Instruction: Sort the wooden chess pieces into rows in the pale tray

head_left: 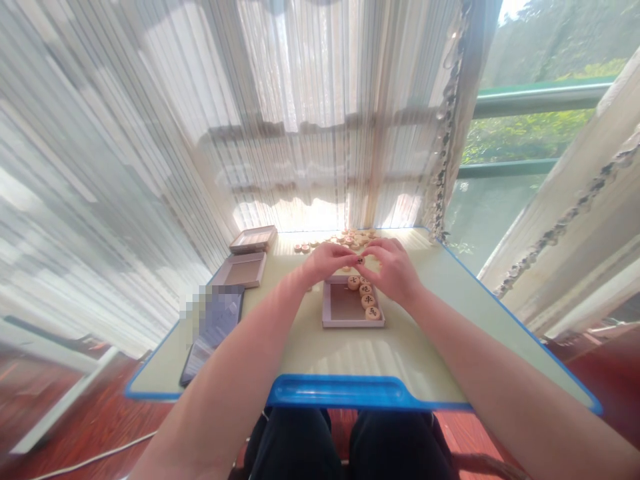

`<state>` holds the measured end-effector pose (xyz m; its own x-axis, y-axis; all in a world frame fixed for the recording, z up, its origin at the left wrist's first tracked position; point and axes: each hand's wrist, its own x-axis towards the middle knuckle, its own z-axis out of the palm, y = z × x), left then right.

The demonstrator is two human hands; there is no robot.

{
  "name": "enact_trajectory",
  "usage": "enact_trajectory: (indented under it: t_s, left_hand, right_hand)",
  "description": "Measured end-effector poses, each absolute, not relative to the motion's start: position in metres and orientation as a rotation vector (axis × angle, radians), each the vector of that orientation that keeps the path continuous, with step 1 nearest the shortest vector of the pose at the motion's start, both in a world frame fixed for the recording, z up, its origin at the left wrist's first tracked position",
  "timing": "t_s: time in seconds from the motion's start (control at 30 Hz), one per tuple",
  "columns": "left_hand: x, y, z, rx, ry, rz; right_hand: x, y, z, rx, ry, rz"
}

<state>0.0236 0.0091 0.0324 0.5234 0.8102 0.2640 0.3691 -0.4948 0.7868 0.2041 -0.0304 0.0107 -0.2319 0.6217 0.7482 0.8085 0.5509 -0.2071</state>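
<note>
Above the far edge of a shallow cardboard box (pixel 345 324), my left hand (pixel 329 260) and my right hand (pixel 395 269) meet at their fingertips. Between them they pinch one round wooden Chinese chess piece (pixel 361 261) with a dark character on it. Inside the box, several chess pieces (pixel 369 301) lie face up along the right side, with one more piece (pixel 353 283) at the far wall, left of that column. My right hand partly hides the far right corner. Loose chess pieces (pixel 350 239) are scattered beyond my hands.
Two more shallow box parts stand at the table's far left, a nearer tray (pixel 260 270) and a farther one (pixel 254 238). A dark tablet-like slab (pixel 215 333) lies on the left. The pale table (pixel 450 320) has a blue rim and front groove (pixel 343 392). Curtains (pixel 310 133) hang behind.
</note>
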Motion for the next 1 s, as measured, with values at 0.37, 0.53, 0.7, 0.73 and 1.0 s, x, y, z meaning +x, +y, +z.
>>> enact_trajectory:
  t_s: [0.37, 0.53, 0.7, 0.73, 1.0]
  left_hand:
    - [0.016, 0.027, 0.022, 2.238, 1.344, 0.771]
    - [0.015, 0.025, 0.021, 2.179, 1.32, 0.702]
    - [0.003, 0.021, 0.03, 1.932, 1.267, 0.492]
    - [0.0, 0.021, 0.031, 1.915, 1.236, 0.406]
    - [0.001, 0.015, 0.033, 2.081, 1.222, 0.094]
  right_hand:
    - [0.231, -0.023, 0.014, -1.504, -1.88, -0.125]
    - [0.248, -0.013, 0.011, -1.741, -1.881, 0.024]
    - [0.243, -0.011, 0.005, -1.763, -1.903, 0.044]
    - [0.241, -0.011, 0.004, -1.752, -1.904, 0.056]
    - [0.244, -0.006, -0.008, -1.655, -1.789, 0.218]
